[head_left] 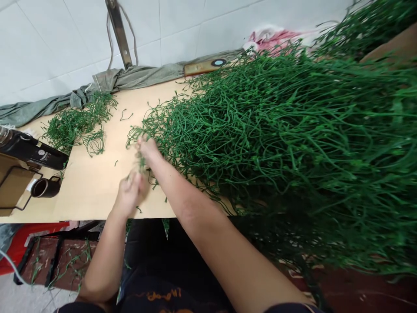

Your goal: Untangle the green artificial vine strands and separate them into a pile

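The dark shirt (198,289) with orange marks is closest, below the fingers. The right hand (149,148) has its fingers bent together around a few green stems (142,162), and their curly tips poke out past it. The left hand (130,190) is just nearer to the body, its fingers curled by the lower end of those stems. It is too blurry to tell if they grip. Under both hands is the tan table (94,187). Right beside the right fingers starts a huge green pile (260,121), going far off to the right. Left of the fingers and farther away sits a small green pile (73,124). Farther left are a black bottle (39,150) and a dark mug (50,187). Past the fingers, a gray cloth (140,78) lies along the wall (78,39).
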Demonstrator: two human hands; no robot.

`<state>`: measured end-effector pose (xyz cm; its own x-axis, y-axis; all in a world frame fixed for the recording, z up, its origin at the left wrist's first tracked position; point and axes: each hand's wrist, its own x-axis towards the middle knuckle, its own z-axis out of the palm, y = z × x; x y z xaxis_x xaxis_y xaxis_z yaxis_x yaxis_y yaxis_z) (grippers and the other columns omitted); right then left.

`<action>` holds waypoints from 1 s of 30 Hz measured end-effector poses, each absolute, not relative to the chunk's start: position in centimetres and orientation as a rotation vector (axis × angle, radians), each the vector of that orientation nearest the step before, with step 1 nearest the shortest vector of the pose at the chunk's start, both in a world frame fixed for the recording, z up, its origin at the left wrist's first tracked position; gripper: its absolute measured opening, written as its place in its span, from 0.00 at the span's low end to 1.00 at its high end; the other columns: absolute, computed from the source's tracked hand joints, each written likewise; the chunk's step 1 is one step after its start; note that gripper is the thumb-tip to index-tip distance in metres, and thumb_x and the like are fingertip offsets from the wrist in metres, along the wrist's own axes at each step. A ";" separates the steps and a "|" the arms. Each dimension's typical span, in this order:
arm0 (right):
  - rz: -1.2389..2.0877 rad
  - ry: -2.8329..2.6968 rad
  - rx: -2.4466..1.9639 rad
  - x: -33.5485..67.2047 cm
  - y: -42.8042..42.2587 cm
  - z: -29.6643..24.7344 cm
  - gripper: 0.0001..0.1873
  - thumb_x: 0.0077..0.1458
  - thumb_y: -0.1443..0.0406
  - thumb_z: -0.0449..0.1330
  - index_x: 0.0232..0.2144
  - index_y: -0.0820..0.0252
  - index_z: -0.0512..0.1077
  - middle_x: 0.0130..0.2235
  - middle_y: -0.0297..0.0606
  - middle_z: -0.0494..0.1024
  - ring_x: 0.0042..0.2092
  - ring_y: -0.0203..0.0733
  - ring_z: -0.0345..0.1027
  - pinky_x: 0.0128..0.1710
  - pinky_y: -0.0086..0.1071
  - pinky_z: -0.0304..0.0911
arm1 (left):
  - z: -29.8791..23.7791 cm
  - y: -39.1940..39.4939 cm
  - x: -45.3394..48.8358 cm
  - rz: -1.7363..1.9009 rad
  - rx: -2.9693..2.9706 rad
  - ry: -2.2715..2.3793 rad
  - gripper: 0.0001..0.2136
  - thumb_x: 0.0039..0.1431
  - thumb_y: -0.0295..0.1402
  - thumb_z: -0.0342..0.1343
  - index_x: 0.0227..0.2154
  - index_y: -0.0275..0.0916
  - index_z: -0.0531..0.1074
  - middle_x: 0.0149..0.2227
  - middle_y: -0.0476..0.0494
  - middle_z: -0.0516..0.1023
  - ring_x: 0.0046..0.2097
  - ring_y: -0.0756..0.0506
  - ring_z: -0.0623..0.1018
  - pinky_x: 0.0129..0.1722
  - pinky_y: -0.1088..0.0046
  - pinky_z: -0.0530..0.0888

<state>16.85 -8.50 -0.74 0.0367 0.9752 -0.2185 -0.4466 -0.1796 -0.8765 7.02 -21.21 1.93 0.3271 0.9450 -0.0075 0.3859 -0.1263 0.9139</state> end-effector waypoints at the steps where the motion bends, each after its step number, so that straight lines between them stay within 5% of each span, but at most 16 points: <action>1: 1.469 -0.637 -1.044 17.2 -8.3 -0.6 0.15 0.61 0.65 0.43 0.22 0.57 0.48 0.16 0.21 0.50 0.15 0.24 0.41 0.16 0.20 0.42 | 2.5 -22.1 7.1 0.682 1.756 1.076 0.25 0.57 0.54 0.41 0.15 0.39 0.56 0.15 0.51 0.58 0.20 0.53 0.58 0.21 0.74 0.57; 3: 1.462 -0.484 -1.006 17.8 -8.2 -0.4 0.16 0.61 0.62 0.45 0.22 0.57 0.47 0.16 0.20 0.50 0.16 0.23 0.41 0.16 0.19 0.44 | 3.4 -23.1 7.1 0.491 1.862 0.862 0.24 0.58 0.51 0.41 0.16 0.38 0.60 0.17 0.49 0.62 0.22 0.52 0.62 0.24 0.74 0.61; 9: 1.620 -0.522 -0.766 17.8 -9.8 -0.3 0.15 0.57 0.62 0.54 0.22 0.60 0.54 0.17 0.23 0.61 0.17 0.22 0.47 0.18 0.19 0.48 | 2.2 -17.6 6.2 1.121 1.669 1.447 0.16 0.60 0.43 0.43 0.23 0.38 0.64 0.24 0.48 0.69 0.27 0.52 0.67 0.29 0.76 0.65; 14: 1.606 -0.555 -0.767 17.8 -10.1 -0.4 0.13 0.57 0.63 0.54 0.22 0.61 0.58 0.19 0.24 0.65 0.18 0.22 0.52 0.19 0.19 0.51 | 0.8 -14.8 5.8 1.089 1.541 1.509 0.10 0.59 0.35 0.43 0.31 0.36 0.67 0.30 0.46 0.73 0.27 0.54 0.68 0.27 0.78 0.64; 21: 1.668 -0.759 -0.696 17.7 -10.4 -0.4 0.18 0.46 0.56 0.63 0.21 0.61 0.60 0.17 0.22 0.58 0.16 0.22 0.45 0.15 0.21 0.41 | 1.1 -15.0 6.0 1.028 1.411 1.478 0.06 0.57 0.31 0.46 0.29 0.36 0.66 0.24 0.51 0.68 0.23 0.56 0.65 0.24 0.80 0.63; 26: 1.721 -0.855 -0.672 17.7 -10.6 -0.7 0.15 0.40 0.62 0.67 0.25 0.62 0.65 0.19 0.22 0.59 0.17 0.21 0.42 0.15 0.20 0.38 | 0.6 -14.4 5.5 0.939 1.431 1.494 0.08 0.57 0.31 0.46 0.25 0.36 0.65 0.20 0.51 0.67 0.21 0.55 0.64 0.22 0.79 0.61; 30: 1.708 -0.857 -0.706 18.0 -10.4 -0.7 0.08 0.45 0.68 0.63 0.23 0.65 0.67 0.18 0.23 0.58 0.18 0.22 0.43 0.16 0.20 0.38 | 0.6 -14.3 4.6 0.855 1.501 1.514 0.10 0.57 0.31 0.47 0.20 0.37 0.63 0.15 0.54 0.63 0.18 0.55 0.61 0.21 0.78 0.59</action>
